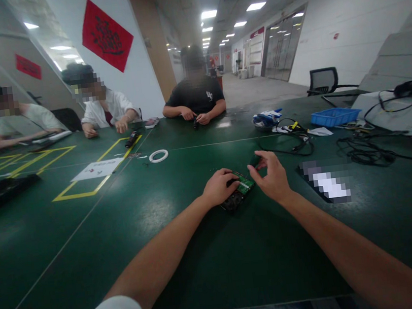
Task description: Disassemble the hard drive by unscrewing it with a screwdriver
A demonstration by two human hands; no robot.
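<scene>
A hard drive [234,201] with a green circuit board facing up lies on the green table in front of me. My left hand [219,187] grips it from the left, fingers curled over the board and covering part of it. Between the thumb and fingers of my right hand [273,177] is a screwdriver [254,160] with a dark handle. Its shaft slants down toward the board's right side; I cannot make out exactly where the tip rests. A few tiny specks, perhaps screws, lie just beyond the drive.
Right of my hands lies a phone [324,183]. Farther back are black cables [297,144], a blue tray [335,117] and a bowl [262,120] of items. Leftward are a white ring [158,156], a paper sheet [98,169] and yellow tape outlines. Three people sit across the table.
</scene>
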